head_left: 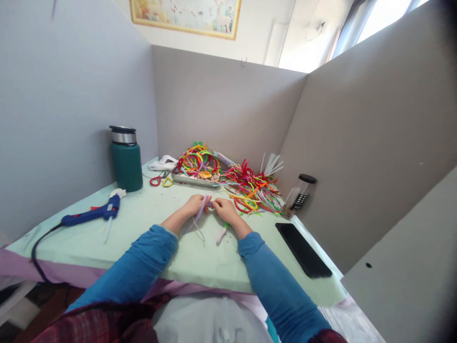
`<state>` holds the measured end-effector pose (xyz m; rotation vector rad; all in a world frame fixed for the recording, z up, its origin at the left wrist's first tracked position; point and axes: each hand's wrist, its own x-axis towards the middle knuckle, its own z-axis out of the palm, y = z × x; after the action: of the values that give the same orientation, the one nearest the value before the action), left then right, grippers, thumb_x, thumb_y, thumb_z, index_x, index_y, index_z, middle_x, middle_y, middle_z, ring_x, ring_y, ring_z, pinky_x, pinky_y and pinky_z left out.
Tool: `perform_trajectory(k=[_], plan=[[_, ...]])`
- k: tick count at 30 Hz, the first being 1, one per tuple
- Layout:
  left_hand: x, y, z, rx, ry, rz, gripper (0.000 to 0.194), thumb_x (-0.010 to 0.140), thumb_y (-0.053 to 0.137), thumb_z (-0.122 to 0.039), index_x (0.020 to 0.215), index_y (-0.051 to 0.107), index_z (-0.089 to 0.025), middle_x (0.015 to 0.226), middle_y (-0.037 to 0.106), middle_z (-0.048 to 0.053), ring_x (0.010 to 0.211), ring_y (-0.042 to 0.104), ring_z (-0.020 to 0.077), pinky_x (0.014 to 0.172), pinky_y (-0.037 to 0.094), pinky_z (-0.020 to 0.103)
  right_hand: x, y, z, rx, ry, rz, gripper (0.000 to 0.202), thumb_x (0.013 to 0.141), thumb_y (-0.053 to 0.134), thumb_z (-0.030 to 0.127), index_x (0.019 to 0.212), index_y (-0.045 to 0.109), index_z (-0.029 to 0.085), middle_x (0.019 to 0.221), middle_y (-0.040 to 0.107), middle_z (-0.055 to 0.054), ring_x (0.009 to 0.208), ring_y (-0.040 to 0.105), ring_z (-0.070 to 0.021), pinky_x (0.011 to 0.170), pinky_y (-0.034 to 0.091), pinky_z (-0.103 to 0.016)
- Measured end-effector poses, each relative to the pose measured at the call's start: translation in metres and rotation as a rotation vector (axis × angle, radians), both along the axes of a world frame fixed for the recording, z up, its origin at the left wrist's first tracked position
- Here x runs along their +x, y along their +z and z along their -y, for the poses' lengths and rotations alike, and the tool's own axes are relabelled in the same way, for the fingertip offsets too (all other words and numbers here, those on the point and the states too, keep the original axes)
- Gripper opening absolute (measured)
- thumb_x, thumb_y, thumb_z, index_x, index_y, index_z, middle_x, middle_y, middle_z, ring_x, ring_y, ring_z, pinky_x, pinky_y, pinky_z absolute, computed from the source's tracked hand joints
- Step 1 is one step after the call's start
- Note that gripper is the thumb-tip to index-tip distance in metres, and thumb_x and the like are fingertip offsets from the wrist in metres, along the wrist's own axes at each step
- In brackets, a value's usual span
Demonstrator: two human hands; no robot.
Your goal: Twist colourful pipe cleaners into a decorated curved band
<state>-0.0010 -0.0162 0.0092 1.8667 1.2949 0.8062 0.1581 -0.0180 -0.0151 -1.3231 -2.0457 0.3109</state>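
Observation:
My left hand [194, 205] is closed on a lilac pipe cleaner [202, 209], whose loose ends hang down toward the table. Close beside it on the right, my right hand [223, 208] pinches the same lilac strand, the fingertips of both hands nearly touching. Below the hands, a thin pale strand curves over the table. Under my right wrist lies a short pink piece with a green stem [222, 234].
Behind the hands, a metal tray [194, 180] and a tangled heap of colourful pipe cleaners [253, 186]. Left: green bottle [127, 164], blue glue gun [91, 214] with cord, red and yellow scissors handles [167, 182]. Right: black phone [303, 249], clear container [300, 195]. Grey partitions surround the table.

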Motion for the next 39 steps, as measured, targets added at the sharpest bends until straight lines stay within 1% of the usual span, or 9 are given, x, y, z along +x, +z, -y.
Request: perform_trajectory(k=[4,8,14,17,21,25,29,34,39], plan=[[0.0,0.0,0.001,-0.004,0.006,0.006,0.066,0.07,0.04,-0.069,0.059,0.064,-0.008,0.046,0.052,0.005,0.04,0.035,0.0091,0.042,0.026,0.024,0.0,0.001,0.001,-0.002,0.0,0.001,0.029,0.084,0.042,0.032,0.073,0.064,0.017,0.065,0.06,0.0,0.06,0.047,-0.0106,0.054,0.027,-0.021],[0.0,-0.001,-0.001,0.008,-0.004,0.0,0.062,0.071,0.042,-0.066,0.06,0.064,-0.009,0.049,0.054,0.005,0.041,0.038,0.0092,0.042,0.028,0.024,0.0,0.0,0.001,-0.001,0.007,0.003,0.029,0.084,0.042,0.032,0.074,0.064,0.017,0.067,0.061,0.0,0.061,0.048,-0.0108,0.055,0.028,-0.021],[0.0,-0.001,-0.001,0.034,-0.009,-0.035,0.05,0.067,0.052,-0.058,0.066,0.065,-0.009,0.051,0.056,0.003,0.043,0.04,0.0088,0.044,0.03,0.022,0.0,0.0,0.0,-0.013,0.005,0.006,0.027,0.084,0.042,0.031,0.076,0.065,0.018,0.069,0.063,-0.001,0.064,0.05,-0.0109,0.056,0.029,-0.02],[0.0,-0.002,-0.002,0.048,0.001,-0.04,0.045,0.069,0.051,-0.052,0.066,0.064,-0.009,0.051,0.056,0.003,0.042,0.04,0.0088,0.043,0.03,0.021,0.0,0.0,0.0,-0.013,0.008,0.01,0.028,0.085,0.041,0.031,0.076,0.064,0.017,0.071,0.063,-0.001,0.065,0.05,-0.0107,0.056,0.029,-0.02],[0.001,-0.005,-0.005,0.076,0.026,-0.072,0.039,0.071,0.048,-0.044,0.061,0.062,-0.01,0.049,0.053,0.002,0.042,0.041,0.0095,0.043,0.03,0.021,0.0,0.0,0.0,-0.016,0.01,0.021,0.029,0.085,0.041,0.032,0.077,0.064,0.017,0.072,0.063,-0.001,0.066,0.05,-0.0108,0.057,0.03,-0.02],[0.001,-0.007,-0.007,0.06,0.033,-0.064,0.034,0.071,0.049,-0.04,0.059,0.06,-0.011,0.047,0.05,0.001,0.042,0.043,0.01,0.043,0.031,0.022,0.0,-0.001,-0.001,-0.015,0.0,0.028,0.029,0.085,0.042,0.033,0.076,0.064,0.017,0.071,0.063,-0.001,0.066,0.05,-0.011,0.058,0.03,-0.02],[0.001,-0.008,-0.007,0.036,0.035,-0.03,0.032,0.069,0.051,-0.041,0.059,0.059,-0.011,0.045,0.047,0.0,0.041,0.041,0.0092,0.042,0.03,0.021,0.0,0.0,-0.001,-0.015,0.005,0.018,0.029,0.085,0.041,0.032,0.076,0.064,0.017,0.072,0.063,-0.001,0.066,0.05,-0.011,0.058,0.03,-0.021],[0.0,-0.01,-0.008,0.022,-0.006,0.009,0.033,0.065,0.057,-0.044,0.059,0.055,-0.012,0.046,0.045,-0.002,0.042,0.039,0.0083,0.042,0.029,0.02,0.0,0.001,0.0,-0.023,0.0,0.0,0.027,0.084,0.042,0.029,0.075,0.064,0.017,0.07,0.062,-0.001,0.066,0.05,-0.011,0.058,0.03,-0.02],[0.001,-0.008,-0.007,0.029,0.006,-0.009,0.033,0.064,0.057,-0.045,0.059,0.056,-0.012,0.046,0.045,-0.002,0.042,0.038,0.0083,0.042,0.028,0.02,0.0,0.002,0.001,-0.009,-0.002,0.001,0.027,0.084,0.042,0.03,0.073,0.063,0.016,0.068,0.061,-0.001,0.064,0.049,-0.0108,0.057,0.029,-0.02]])
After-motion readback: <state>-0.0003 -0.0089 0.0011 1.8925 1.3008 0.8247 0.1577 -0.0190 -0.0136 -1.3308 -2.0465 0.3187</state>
